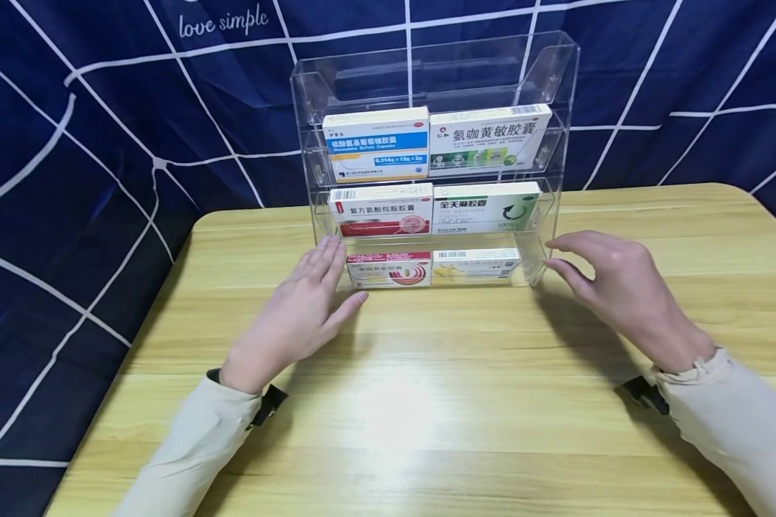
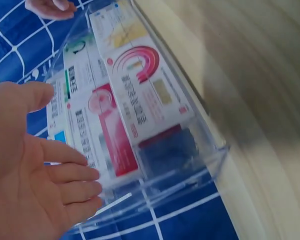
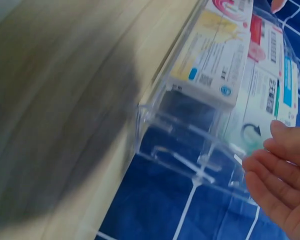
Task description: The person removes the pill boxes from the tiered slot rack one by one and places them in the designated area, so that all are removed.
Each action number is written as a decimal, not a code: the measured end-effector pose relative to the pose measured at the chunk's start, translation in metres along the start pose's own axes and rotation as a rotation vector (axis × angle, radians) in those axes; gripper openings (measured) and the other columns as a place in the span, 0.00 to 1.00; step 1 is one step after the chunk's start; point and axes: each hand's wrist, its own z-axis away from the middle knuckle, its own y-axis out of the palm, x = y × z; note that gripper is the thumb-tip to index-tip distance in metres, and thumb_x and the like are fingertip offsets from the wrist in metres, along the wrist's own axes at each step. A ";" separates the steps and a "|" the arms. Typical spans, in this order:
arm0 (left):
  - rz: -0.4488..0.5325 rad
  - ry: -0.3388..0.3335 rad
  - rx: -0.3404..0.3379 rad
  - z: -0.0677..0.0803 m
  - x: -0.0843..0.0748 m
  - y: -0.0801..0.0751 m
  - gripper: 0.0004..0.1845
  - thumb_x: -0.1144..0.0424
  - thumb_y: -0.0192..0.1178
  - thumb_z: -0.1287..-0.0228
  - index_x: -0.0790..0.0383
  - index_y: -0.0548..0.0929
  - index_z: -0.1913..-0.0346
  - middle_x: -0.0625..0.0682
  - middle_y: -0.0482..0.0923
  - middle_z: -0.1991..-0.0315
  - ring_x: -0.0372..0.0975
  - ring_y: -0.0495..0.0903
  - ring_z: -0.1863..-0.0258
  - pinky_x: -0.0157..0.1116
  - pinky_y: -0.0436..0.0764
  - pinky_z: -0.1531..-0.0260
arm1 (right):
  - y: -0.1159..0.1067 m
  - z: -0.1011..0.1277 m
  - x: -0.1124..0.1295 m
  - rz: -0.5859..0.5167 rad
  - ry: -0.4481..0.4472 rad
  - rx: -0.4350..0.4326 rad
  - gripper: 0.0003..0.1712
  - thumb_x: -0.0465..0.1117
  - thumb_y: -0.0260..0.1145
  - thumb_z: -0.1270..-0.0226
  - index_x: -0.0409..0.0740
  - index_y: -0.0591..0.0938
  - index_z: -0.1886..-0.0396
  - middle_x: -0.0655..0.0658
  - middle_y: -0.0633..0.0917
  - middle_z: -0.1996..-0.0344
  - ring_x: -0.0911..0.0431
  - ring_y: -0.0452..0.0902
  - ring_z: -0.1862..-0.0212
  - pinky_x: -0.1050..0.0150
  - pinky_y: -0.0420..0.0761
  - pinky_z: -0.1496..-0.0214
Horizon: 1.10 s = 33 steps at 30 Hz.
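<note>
A clear acrylic display rack [image 1: 436, 244] stands on the table with medicine boxes in pairs on three tiers. Its top tier holds a blue-and-white box [image 1: 376, 147] and a white box with a green band [image 1: 488, 140]. On the middle tier are a red-and-white box [image 1: 384, 212] and a green-and-white box [image 1: 485, 208]. A crimson-topped box [image 1: 390, 271] and a yellow-and-white box [image 1: 475, 267] sit on the lowest. My left hand [image 1: 297, 305] is at the rack's left side, fingers extended. At its right edge my right hand [image 1: 621, 287] has gently bent fingers and thumb apart.
The wooden table [image 1: 388, 445] extends in front of the rack and to both sides. Behind it and at the left hangs a dark blue cloth [image 1: 233, 93] with white lines. Black straps [image 1: 268, 406] show at both sleeve cuffs.
</note>
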 end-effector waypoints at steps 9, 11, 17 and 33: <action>0.006 0.025 -0.045 -0.001 0.003 0.008 0.36 0.48 0.39 0.24 0.75 0.51 0.27 0.66 0.43 0.25 0.54 0.44 0.25 0.48 0.45 0.26 | 0.022 -0.007 0.012 -0.065 -0.051 0.029 0.17 0.28 0.77 0.57 0.31 0.86 0.63 0.34 0.87 0.65 0.41 0.85 0.62 0.52 0.82 0.56; 0.003 0.019 -0.088 -0.005 0.005 0.003 0.36 0.49 0.39 0.24 0.75 0.51 0.27 0.66 0.43 0.25 0.53 0.43 0.24 0.47 0.45 0.25 | 0.026 -0.008 0.014 -0.072 -0.044 0.036 0.17 0.29 0.77 0.56 0.30 0.86 0.62 0.33 0.87 0.64 0.40 0.85 0.61 0.50 0.82 0.55; -0.053 -0.035 -0.105 -0.018 0.010 -0.013 0.37 0.48 0.39 0.24 0.76 0.50 0.27 0.68 0.46 0.26 0.53 0.44 0.24 0.47 0.46 0.25 | 0.034 -0.016 0.020 -0.072 -0.001 0.098 0.17 0.29 0.75 0.51 0.31 0.85 0.58 0.33 0.87 0.62 0.41 0.85 0.62 0.49 0.84 0.57; -0.085 -0.129 0.024 -0.027 0.005 -0.022 0.38 0.46 0.36 0.24 0.76 0.48 0.27 0.68 0.43 0.25 0.55 0.41 0.24 0.49 0.44 0.26 | 0.037 -0.028 0.015 -0.009 0.049 0.247 0.09 0.25 0.73 0.52 0.36 0.83 0.71 0.40 0.86 0.73 0.48 0.81 0.71 0.50 0.82 0.67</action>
